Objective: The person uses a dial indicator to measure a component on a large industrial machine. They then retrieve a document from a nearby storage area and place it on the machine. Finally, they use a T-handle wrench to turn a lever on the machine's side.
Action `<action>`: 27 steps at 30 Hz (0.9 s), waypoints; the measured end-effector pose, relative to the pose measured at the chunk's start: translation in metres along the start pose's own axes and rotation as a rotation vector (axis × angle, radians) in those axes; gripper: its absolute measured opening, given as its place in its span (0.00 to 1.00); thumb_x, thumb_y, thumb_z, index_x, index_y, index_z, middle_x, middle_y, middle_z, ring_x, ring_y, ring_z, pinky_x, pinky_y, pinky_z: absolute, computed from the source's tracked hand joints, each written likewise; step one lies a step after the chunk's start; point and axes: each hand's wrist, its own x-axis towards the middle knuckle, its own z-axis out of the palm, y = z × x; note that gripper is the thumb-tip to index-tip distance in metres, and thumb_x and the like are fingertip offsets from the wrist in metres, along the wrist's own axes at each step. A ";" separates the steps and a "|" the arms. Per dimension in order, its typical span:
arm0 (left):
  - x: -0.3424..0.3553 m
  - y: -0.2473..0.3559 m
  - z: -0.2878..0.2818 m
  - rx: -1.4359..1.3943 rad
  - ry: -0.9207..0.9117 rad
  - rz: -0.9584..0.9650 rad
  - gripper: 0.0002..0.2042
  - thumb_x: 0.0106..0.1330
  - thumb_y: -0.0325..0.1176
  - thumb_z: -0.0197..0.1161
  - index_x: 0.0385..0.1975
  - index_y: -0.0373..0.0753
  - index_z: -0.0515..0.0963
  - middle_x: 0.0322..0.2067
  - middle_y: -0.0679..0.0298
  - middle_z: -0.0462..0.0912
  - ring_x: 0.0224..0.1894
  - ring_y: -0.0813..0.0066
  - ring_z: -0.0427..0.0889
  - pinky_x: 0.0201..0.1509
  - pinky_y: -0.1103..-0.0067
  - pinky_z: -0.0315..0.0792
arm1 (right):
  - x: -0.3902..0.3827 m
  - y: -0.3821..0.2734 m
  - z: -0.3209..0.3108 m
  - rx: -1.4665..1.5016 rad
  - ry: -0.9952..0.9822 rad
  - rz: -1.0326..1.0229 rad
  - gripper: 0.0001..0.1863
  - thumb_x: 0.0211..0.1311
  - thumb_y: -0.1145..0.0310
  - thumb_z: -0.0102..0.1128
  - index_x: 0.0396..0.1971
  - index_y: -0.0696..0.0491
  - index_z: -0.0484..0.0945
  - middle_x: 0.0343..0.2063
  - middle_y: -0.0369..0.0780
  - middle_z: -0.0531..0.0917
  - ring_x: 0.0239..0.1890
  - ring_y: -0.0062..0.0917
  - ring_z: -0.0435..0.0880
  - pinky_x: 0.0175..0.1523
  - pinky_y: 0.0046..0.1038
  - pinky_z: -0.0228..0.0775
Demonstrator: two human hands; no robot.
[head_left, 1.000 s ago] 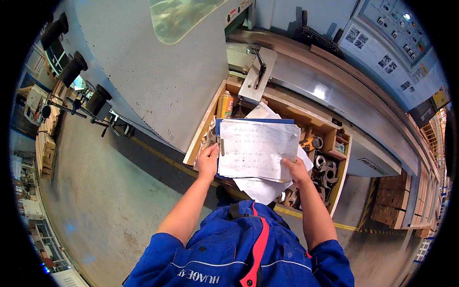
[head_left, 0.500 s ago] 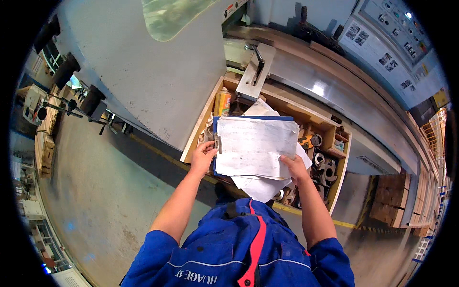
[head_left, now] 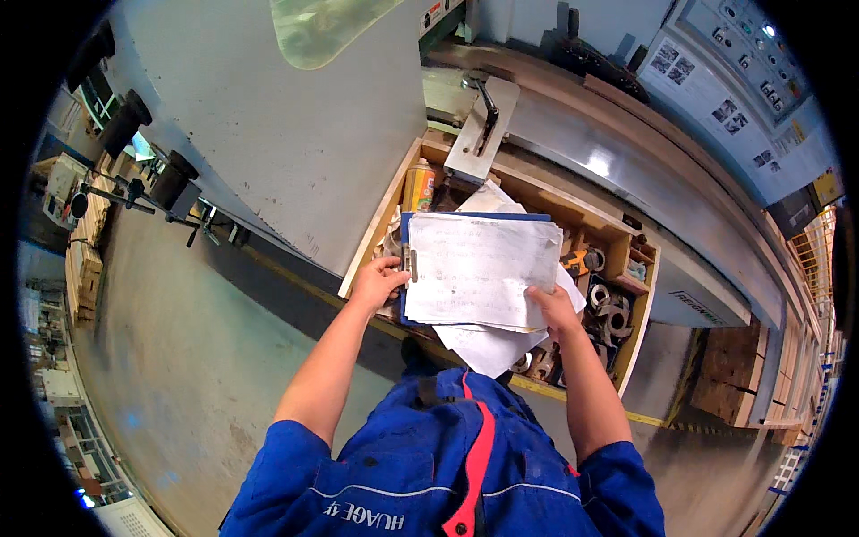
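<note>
- The room: a workshop floor [head_left: 233, 358] opens to the left and near side, with a grey machine housing [head_left: 286, 134] standing far left.
- A pale metal machine bed [head_left: 582, 157] runs along the far side, towards the right.
- Below it, a wooden drawer [head_left: 381, 215] sits slantwise in front of the person, holding a yellow spray can [head_left: 419, 186] far left and metal parts [head_left: 615, 320] on the right.
- Over the drawer's middle is the blue clipboard [head_left: 405, 234] with its sheets [head_left: 483, 268], long axis left to right, directly between the two hands; whether it rests on anything beneath cannot be told.
- Loose papers [head_left: 488, 351] stick out under its near edge.
- The right hand [head_left: 555, 311] is closed over the sheets' right end, thumb on top, fingers hidden; whether the board is gripped too is unclear.
- The left hand [head_left: 379, 285], nearly closed, pinches the clipboard's left edge.
- The metal clip [head_left: 412, 265] sits on that edge, just beside the left fingertips.
</note>
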 end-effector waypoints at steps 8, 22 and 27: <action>-0.003 0.009 0.007 0.043 0.020 0.009 0.27 0.63 0.29 0.74 0.61 0.29 0.75 0.32 0.64 0.84 0.27 0.80 0.80 0.30 0.81 0.76 | -0.003 -0.002 0.006 0.060 0.000 -0.039 0.22 0.66 0.68 0.67 0.57 0.62 0.78 0.47 0.44 0.87 0.46 0.30 0.86 0.55 0.34 0.77; -0.004 0.008 0.010 0.355 0.116 0.149 0.26 0.60 0.32 0.76 0.57 0.32 0.79 0.32 0.63 0.85 0.34 0.75 0.82 0.40 0.75 0.78 | -0.003 0.001 -0.009 0.176 0.016 0.020 0.25 0.69 0.66 0.64 0.61 0.62 0.73 0.54 0.46 0.84 0.52 0.32 0.84 0.57 0.34 0.75; 0.001 0.000 0.003 0.298 0.047 0.119 0.27 0.58 0.32 0.76 0.58 0.32 0.78 0.30 0.65 0.84 0.33 0.77 0.81 0.41 0.76 0.77 | 0.002 0.006 -0.008 0.193 -0.008 -0.020 0.25 0.69 0.66 0.64 0.61 0.61 0.73 0.52 0.45 0.85 0.50 0.31 0.85 0.57 0.34 0.75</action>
